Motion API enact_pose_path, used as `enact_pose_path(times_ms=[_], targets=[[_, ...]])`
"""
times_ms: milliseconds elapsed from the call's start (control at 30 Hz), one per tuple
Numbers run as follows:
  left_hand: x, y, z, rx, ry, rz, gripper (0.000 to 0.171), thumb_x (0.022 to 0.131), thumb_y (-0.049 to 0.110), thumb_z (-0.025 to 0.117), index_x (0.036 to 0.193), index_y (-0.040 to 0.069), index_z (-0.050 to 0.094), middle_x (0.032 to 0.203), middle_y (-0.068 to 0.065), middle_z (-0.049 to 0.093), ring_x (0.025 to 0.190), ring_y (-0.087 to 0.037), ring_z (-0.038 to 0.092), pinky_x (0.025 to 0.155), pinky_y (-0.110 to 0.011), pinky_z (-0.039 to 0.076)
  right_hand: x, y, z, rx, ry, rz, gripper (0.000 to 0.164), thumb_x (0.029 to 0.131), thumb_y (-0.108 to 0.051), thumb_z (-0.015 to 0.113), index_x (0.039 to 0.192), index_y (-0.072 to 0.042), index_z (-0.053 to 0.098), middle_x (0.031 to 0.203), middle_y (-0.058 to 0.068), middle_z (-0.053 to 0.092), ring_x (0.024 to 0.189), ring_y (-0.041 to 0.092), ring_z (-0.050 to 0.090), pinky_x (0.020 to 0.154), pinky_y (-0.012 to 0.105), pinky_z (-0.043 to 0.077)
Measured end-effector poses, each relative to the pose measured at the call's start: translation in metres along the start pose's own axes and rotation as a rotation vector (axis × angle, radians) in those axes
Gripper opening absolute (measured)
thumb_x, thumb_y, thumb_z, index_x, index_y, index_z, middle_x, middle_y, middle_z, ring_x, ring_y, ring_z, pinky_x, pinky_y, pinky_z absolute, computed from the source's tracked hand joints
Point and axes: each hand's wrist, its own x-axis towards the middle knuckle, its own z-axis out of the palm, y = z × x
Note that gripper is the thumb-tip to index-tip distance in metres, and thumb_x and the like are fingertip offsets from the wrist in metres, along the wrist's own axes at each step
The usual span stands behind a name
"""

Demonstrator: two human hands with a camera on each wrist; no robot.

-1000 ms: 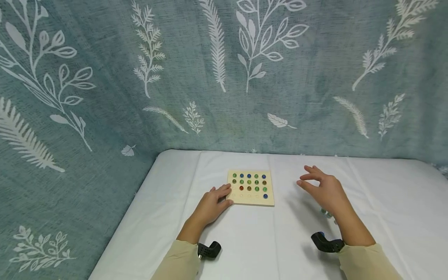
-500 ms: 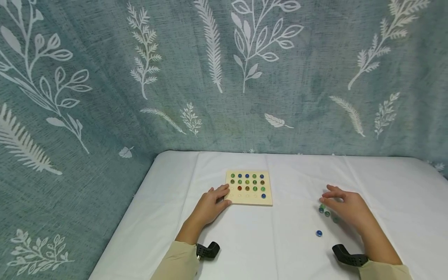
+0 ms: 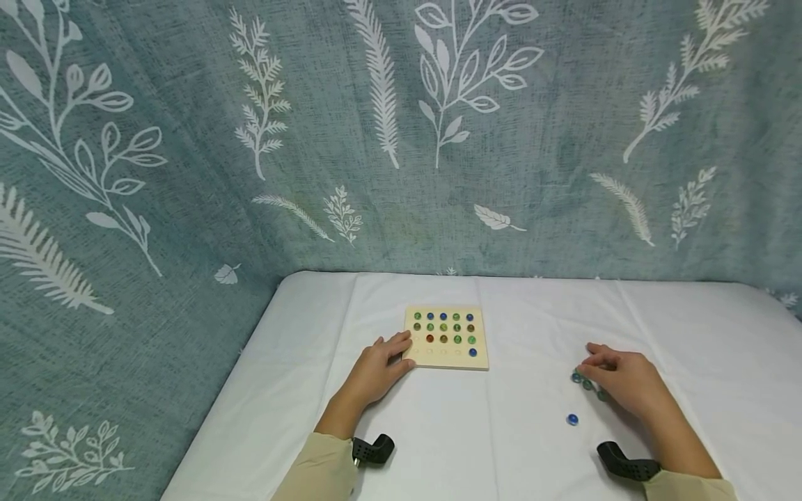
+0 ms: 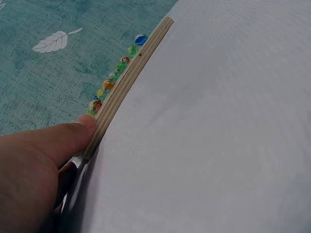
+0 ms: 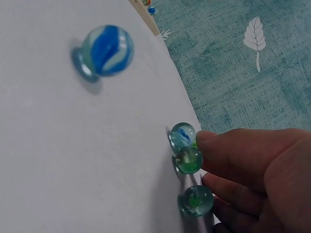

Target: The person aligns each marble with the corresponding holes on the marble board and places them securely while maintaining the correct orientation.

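Observation:
In the head view, my left hand [image 3: 371, 374] rests at the lower left corner of a square wooden board [image 3: 450, 360], fingers on its left edge. The left wrist view shows the thumb [image 4: 73, 138] against that edge. Coloured glass marbles [image 4: 108, 84] sit in the board's hollows. At the right, my right hand [image 3: 629, 379] reaches down to a small group of marbles, thumb and fingers bent toward each other. A blue-streaked marble [image 5: 182, 136] and two green ones [image 5: 189, 160] lie by its fingertips. A green sliver shows beside the thumb tip; whether it is pinched is hidden.
One blue marble [image 3: 573, 419] lies apart on the white cloth [image 3: 451, 431], nearer to me than the group. Several hollows in the board's front row hold no marble. A patterned teal curtain [image 3: 401, 209] hangs behind the table and along its left side.
My right hand has swung right and down from mid-air to the group of marbles, lowering slightly in the last half second. My left hand has stayed at the board.

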Motion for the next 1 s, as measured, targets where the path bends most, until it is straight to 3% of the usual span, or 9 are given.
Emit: enact_pose_path(times_ms=[400,700,1000], targets=[[0.001,-0.001,0.001,0.009,-0.001,-0.002,0.050,0.094,0.029,0.067,0.139,0.010,0.057,0.151,0.004,0.046,0.143,-0.025,0.039,0.123,-0.044,0.024,-0.002,-0.006,0.005,-0.094,0.014,-0.041,0.045,0.092,-0.041,0.066,0.107,0.001,0.073,0.144,0.027,0.046,0.126,0.054,0.045,0.097,0.068,0.041],[0.001,-0.001,0.000,0.013,0.001,0.006,0.050,0.094,0.028,0.067,0.139,0.010,0.057,0.151,0.003,0.047,0.142,-0.024,0.040,0.124,-0.043,0.024,-0.002,-0.010,0.007,-0.112,0.032,-0.096,0.045,0.093,-0.040,0.066,0.108,0.002,0.073,0.143,0.026,0.048,0.129,0.053,0.042,0.100,0.069,0.038],[0.002,-0.002,0.000,0.001,-0.002,-0.007,0.050,0.094,0.029,0.068,0.139,0.011,0.057,0.151,0.005,0.047,0.144,-0.027,0.037,0.123,-0.044,0.024,0.000,-0.013,0.011,-0.143,0.058,-0.124,0.033,0.090,-0.032,0.071,0.101,-0.001,0.076,0.138,0.025,0.054,0.122,0.052,0.049,0.096,0.066,0.044]])
